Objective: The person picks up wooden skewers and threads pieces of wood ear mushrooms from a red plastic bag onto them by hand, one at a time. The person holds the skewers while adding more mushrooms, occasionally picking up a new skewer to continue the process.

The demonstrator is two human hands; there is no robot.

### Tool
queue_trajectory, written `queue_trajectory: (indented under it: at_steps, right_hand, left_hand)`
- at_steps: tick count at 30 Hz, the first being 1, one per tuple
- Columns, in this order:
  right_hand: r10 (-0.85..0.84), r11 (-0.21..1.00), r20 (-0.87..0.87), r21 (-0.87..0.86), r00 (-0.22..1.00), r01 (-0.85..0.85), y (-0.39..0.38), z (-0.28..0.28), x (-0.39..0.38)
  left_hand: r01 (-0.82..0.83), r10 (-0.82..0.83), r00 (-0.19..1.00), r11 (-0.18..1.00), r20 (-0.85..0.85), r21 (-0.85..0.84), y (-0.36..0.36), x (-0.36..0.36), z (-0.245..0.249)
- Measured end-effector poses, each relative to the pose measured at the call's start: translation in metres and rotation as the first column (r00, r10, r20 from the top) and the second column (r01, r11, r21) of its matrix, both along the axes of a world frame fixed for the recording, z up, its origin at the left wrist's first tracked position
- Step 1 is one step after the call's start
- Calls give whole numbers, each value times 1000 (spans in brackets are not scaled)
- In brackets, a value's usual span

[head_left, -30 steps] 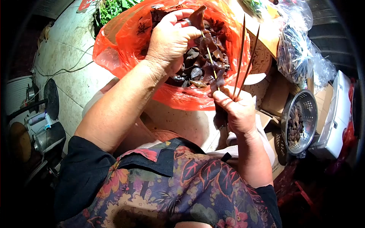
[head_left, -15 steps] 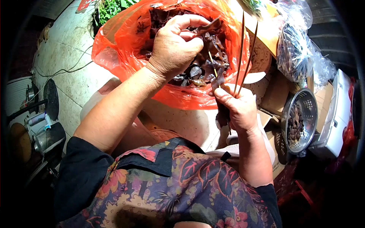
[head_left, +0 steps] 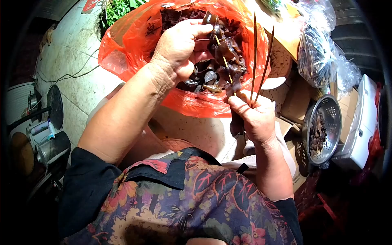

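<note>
My right hand (head_left: 255,118) is closed around a thin bamboo skewer (head_left: 225,62) threaded with dark brown wood ear mushroom pieces (head_left: 224,50). Two longer dark sticks (head_left: 254,53) also rise from that grip, and a flap of mushroom hangs below the fingers. My left hand (head_left: 177,47) is at the skewer's far end, thumb apart from the fingers; the index fingertip touches the topmost mushroom piece (head_left: 210,19). Both hands are over or beside a red plastic bag (head_left: 126,45), its mouth spread wide, with loose wet wood ear (head_left: 210,76) inside.
To the right, a metal colander (head_left: 335,118) holds several dark skewered pieces. Near it are a white box (head_left: 359,126), cardboard, and clear plastic bags (head_left: 318,53). Green leafy vegetables (head_left: 118,12) lie at the top left. Cables (head_left: 75,75) cross the tiled floor by a metal pot (head_left: 53,147).
My left hand has turned and drawn back to the left, its thumb dropping away from the fingers. The mushroom piece it pinched now appears at the skewer's upper end. The right hand has barely moved.
</note>
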State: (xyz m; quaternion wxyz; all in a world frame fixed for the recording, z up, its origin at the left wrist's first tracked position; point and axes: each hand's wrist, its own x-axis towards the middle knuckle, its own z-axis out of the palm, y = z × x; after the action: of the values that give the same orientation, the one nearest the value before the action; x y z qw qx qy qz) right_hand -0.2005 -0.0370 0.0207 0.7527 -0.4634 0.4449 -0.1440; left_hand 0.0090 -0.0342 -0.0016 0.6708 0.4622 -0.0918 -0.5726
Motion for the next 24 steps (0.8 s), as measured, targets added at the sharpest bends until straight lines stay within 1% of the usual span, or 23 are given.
queue_trajectory:
  at_steps: [3, 5, 6, 9, 11, 13, 17, 19, 20, 24]
  right_hand:
    - [2, 1000, -4, 22, 1000, -2, 1, 1, 1]
    - [-4, 1000, 4, 25, 1000, 4, 1, 1, 0]
    - [-3, 1000, 4, 24, 1000, 3, 1, 0, 0]
    - [-17, 1000, 15, 3, 1000, 17, 0, -2, 0]
    - [-34, 999, 8, -17, 999, 34, 1, -3, 0]
    - [-39, 999, 12, -15, 999, 39, 1, -3, 1]
    - [-23, 1000, -13, -6, 1000, 23, 1, 0, 0]
    - [-23, 999, 2, -29, 1000, 23, 2, -1, 0]
    - [-24, 998, 17, -53, 1000, 25, 2, -2, 0]
    - [-48, 997, 12, -56, 999, 49, 4, -3, 2]
  left_hand:
    - [22, -21, 1000, 999, -15, 31, 1, 0, 0]
    - [98, -98, 995, 995, -9, -8, 3, -3, -1]
    - [84, -85, 996, 996, 12, 41, 5, -6, -3]
    - [99, -99, 994, 995, 43, 18, 7, -8, 1]
    - [94, -94, 994, 996, 56, 12, 6, -10, 3]
    - [64, -62, 997, 997, 54, -37, 6, -10, 4]
    - [8, -7, 998, 1000, 62, 0, 2, -4, 0]
    - [26, -25, 991, 1000, 128, -7, 1, -1, -1]
    - [-31, 33, 995, 999, 89, -24, 0, -3, -1]
    - [-47, 50, 996, 998, 79, -39, -1, -6, -4]
